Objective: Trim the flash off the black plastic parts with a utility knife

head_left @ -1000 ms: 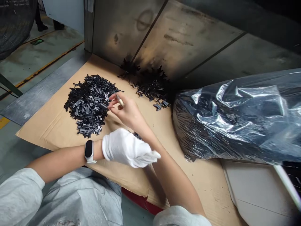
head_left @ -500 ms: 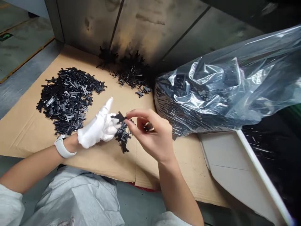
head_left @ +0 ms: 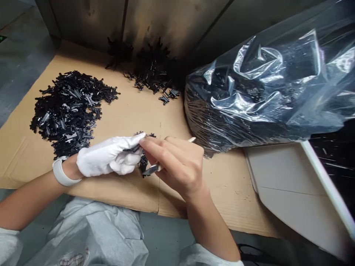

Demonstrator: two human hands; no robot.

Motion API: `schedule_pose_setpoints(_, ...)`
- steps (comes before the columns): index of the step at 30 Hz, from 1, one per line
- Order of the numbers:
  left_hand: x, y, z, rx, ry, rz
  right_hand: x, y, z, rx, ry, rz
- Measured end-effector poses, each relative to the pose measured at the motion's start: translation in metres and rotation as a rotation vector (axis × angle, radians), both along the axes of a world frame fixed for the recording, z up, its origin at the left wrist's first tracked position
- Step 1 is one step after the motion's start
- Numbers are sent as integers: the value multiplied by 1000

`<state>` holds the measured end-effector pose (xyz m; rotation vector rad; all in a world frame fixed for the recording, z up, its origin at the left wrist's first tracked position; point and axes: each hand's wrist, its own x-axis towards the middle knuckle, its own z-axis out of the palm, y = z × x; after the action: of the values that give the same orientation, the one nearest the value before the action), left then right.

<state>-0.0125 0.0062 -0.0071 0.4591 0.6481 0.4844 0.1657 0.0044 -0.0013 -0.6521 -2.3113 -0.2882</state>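
My left hand [head_left: 111, 155], in a white glove, is closed around a small black plastic part [head_left: 133, 149], mostly hidden between the glove's fingers. My right hand [head_left: 176, 162] is bare and meets the glove's fingertips at this part. In its curled fingers it holds a small knife [head_left: 151, 170]. The flat blade points down and left, and the pale handle end pokes out above the knuckles. A small cluster of black parts [head_left: 142, 162] lies on the cardboard, partly hidden behind both hands.
A large heap of black parts [head_left: 69, 111] lies at left on the cardboard sheet [head_left: 130, 114]. More parts [head_left: 155, 74] are piled against the metal panel [head_left: 166, 18]. A clear plastic bag [head_left: 244, 92] of dark parts sits at right, beside a grey bin wall [head_left: 285, 173].
My right hand has brought the black part into the gloved fingers, which have closed on it. The knife's blade now shows below my right fingers. The view has shifted slightly.
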Motion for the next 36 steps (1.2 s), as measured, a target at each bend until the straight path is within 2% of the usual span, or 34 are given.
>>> schedule_pose_setpoints(3, 4, 0, -2, -7, 25, 48, 2, -1, 6, 178, -127, -30)
schedule_pose_setpoints(6, 5, -2, -4, 45, 66, 61, 5, -1, 9, 197, -218, -40)
schedule_pose_setpoints(9, 5, -5, -2, 111, 112, 108, 6, -1, 5, 18, -125, -59)
schedule_pose_setpoints(12, 7, -7, 2, 211, 201, 235, 3, -1, -5, -262, 67, -114)
schedule_pose_setpoints(15, 9, -10, 2, 353, 357, 389, -5, -4, -14, -426, 120, -117)
schedule_pose_setpoints(18, 9, -16, -3, 448, 411, 481, -15, -8, -18, -475, 116, -95)
schedule_pose_setpoints(26, 4, -27, -23, 408, 320, 548, -22, -11, -18, -492, 172, -58)
schedule_pose_setpoints(36, 8, -30, -9, 377, 342, 575, -23, -16, -17, -600, 231, -8)
